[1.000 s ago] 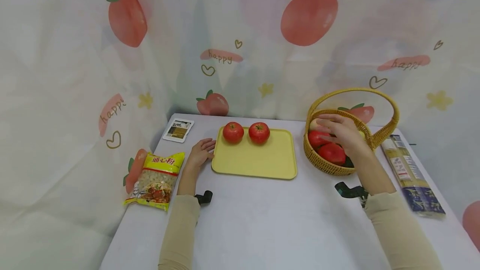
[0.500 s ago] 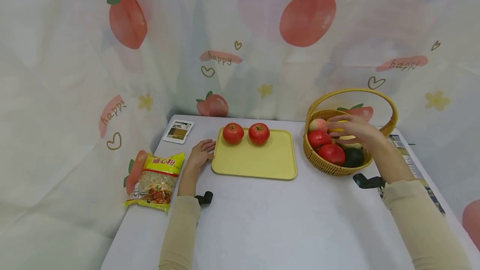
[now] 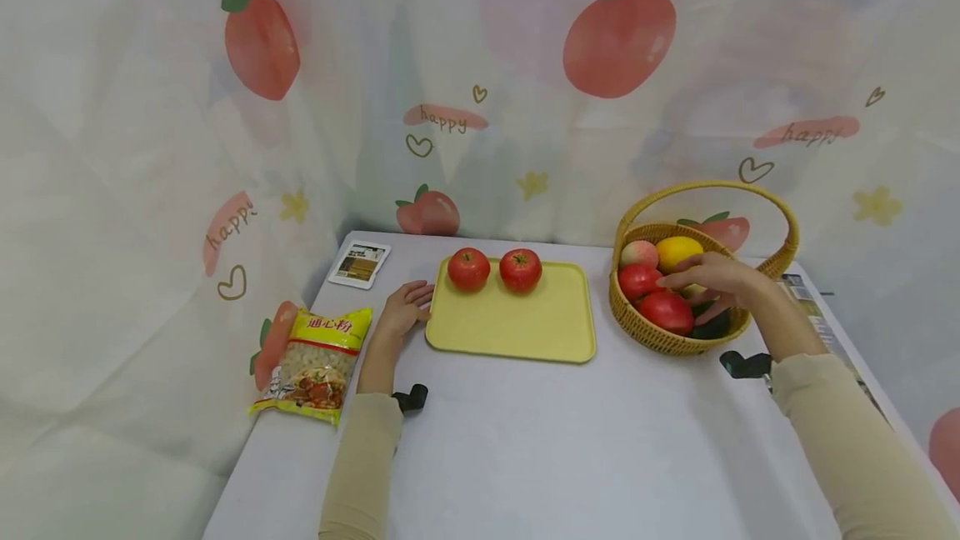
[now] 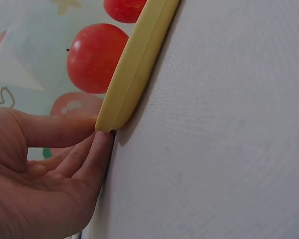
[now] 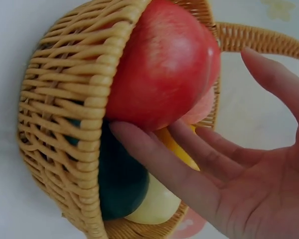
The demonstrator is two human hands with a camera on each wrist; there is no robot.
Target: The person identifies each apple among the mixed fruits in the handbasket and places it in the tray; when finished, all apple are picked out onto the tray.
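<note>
My left hand point(image 3: 402, 309) is at the left edge of a yellow tray point(image 3: 510, 325); in the left wrist view its thumb and fingertips pinch the rim. Two red apples, the left apple point(image 3: 468, 270) and the right apple point(image 3: 521, 271), sit along the tray's far side. Over a wicker basket point(image 3: 637, 327) reaches my right hand point(image 3: 727, 282), fingers spread. In the right wrist view its fingertips lie against a large red fruit point(image 5: 162, 64), beside a dark green fruit point(image 5: 123, 174). Its thumb stands away from the fruit.
The basket also contains a pinkish peach point(image 3: 640, 253), a yellow lemon-like fruit point(image 3: 679, 253) and another red fruit point(image 3: 639, 281); its handle point(image 3: 705, 185) arches overhead. A macaroni bag point(image 3: 318, 361) and white packet point(image 3: 360, 264) lie left. Long packs point(image 3: 813, 307) lie beyond the basket.
My right hand has drawn back rightward over the basket, then dipped toward the front red fruit, uncovering the peach and yellow fruit. My left hand has stayed at the tray.
</note>
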